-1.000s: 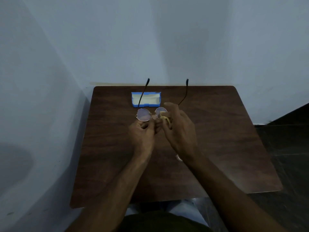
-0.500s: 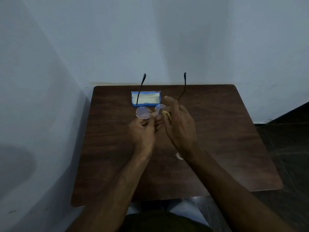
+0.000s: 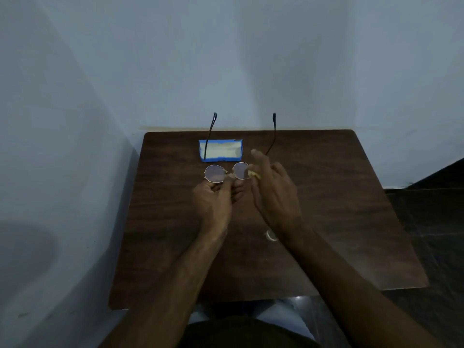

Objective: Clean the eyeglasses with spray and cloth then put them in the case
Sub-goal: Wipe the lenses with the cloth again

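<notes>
1. The eyeglasses (image 3: 215,173) have two round, clear lenses in a thin, gold-toned wire rim. A slim bridge joins the lenses.
2. Their temples are unfolded and run away toward the far wall (image 3: 251,59) as thin dark rods. Each ends in a slightly curved black tip.
3. The glasses are held up over the far middle of the table (image 3: 339,197), lenses facing the person, just near of the case (image 3: 221,159).
4. The left hand (image 3: 213,199) pinches the frame at the bridge, thumb and fingertips closed on the metal and the other fingers curled under.
5. The right hand (image 3: 276,197) holds a small, crumpled yellow cloth (image 3: 254,174) against the right lens. Its index finger sticks up past the rim, and the rest of the fingers are bent loosely.
6. The case is a blue, rectangular box lying open, with a pale, smooth lining. The left temple crosses in front of it.
7. The table is a dark brown board with a fine wood grain and rounded corners.
8. A small, pale, roundish object (image 3: 271,235) lies on the table by the right wrist, too blurred to name.
</notes>
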### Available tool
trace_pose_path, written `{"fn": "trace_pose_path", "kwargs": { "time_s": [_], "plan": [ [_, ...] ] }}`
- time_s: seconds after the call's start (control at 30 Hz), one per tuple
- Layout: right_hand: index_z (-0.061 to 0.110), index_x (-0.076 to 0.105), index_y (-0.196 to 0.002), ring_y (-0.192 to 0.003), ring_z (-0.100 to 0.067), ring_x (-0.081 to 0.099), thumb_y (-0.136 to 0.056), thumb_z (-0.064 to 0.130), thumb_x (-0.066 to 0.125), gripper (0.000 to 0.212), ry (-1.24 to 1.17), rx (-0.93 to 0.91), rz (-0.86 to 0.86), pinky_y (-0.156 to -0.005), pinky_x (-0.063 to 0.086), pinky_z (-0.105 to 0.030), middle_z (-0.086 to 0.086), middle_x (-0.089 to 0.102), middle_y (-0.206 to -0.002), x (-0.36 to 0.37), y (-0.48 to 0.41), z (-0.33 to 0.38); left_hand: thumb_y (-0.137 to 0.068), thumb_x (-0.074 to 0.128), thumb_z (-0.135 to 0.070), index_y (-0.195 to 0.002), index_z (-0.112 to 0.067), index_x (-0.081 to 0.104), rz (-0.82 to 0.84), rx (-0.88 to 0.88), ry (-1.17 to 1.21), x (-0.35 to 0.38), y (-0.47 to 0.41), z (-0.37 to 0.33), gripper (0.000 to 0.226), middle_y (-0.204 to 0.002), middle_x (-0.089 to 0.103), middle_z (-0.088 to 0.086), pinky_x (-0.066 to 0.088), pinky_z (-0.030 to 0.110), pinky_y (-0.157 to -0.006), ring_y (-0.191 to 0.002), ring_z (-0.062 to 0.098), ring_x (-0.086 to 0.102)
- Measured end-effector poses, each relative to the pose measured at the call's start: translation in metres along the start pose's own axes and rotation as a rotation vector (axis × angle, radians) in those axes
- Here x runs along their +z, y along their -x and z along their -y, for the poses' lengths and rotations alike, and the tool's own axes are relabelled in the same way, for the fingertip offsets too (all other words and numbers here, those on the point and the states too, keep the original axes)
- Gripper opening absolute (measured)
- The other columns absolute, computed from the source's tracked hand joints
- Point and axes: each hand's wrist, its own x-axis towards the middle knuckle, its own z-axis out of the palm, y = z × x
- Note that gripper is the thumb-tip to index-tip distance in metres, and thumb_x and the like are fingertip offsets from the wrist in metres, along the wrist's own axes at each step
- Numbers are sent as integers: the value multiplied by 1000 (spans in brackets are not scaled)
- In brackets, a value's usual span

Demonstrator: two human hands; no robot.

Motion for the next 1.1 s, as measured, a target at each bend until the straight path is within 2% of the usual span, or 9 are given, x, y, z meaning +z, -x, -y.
{"fn": "trace_pose_path", "kwargs": {
  "time_s": [0.1,0.23,0.4,0.43,0.53,0.6,0.77,0.9,1.1],
  "plan": [
    [12,41,-153,-103,-24,59,-100,18,56,55,-7,61,9,-72,53,-39,-6,71,-118,1,-14,10,-93,76,-27,-84,-18,81,18,60,-67,3,0,1,14,-81,81,5,65,58,-77,-80,28,80],
    [12,51,-145,-102,-26,65,-97,13,65,50,-125,69,-4,-78,55,-40,-6,73,-117,1,-7,23,-96,76,-20,-80,-26,76,4,144,-160,4,0,1,17,-80,78,-6,65,51,-77,-80,16,78],
    [17,47,-144,-93,-20,65,-99,19,61,47,-85,143,-9,-77,55,-42,-3,71,-107,-1,-20,11,-97,76,-18,-86,-15,79,-1,218,-275,5,8,2,11,-75,74,-13,56,21,-68,-72,3,71],
    [16,48,-142,-95,-20,65,-99,17,62,45,-117,138,0,-79,55,-42,-3,71,-108,-2,-20,13,-96,76,-19,-89,-13,80,-2,224,-277,5,10,2,10,-77,74,-11,57,22,-69,-74,3,71],
    [19,50,-137,-101,-16,65,-97,12,65,42,-249,156,9,-82,55,-35,0,71,-113,-5,-8,21,-95,77,-22,-93,-12,80,-3,178,-257,4,7,6,11,-85,79,-3,65,44,-76,-80,14,76],
    [22,51,-131,-98,-11,64,-96,13,68,40,-278,132,-26,-80,53,-28,3,70,-113,-4,5,18,-95,77,-23,-91,-13,81,-3,151,-243,2,4,7,11,-84,80,-4,65,50,-75,-80,17,78],
    [17,52,-133,-104,-15,58,-91,12,74,48,-169,-62,10,-89,53,-32,-5,68,-122,1,14,6,-95,76,-16,-77,-32,76,-5,149,-186,-3,5,1,25,-73,77,-14,65,42,-72,-74,9,77],
    [5,51,-137,-104,-27,63,-79,5,84,67,-12,-192,-14,-84,57,-40,-14,68,-124,-1,9,2,-93,79,-22,-79,-27,76,-4,91,-224,-1,1,-3,15,-79,78,-6,65,51,-76,-78,17,77],
    [2,56,-138,-100,-20,46,-88,7,67,52,81,-316,-28,-82,48,-35,-13,69,-112,-13,-2,-6,-99,70,-17,-86,-19,75,63,74,-176,-3,1,-16,14,-84,78,2,65,53,-76,-80,20,77]
  ]
}}
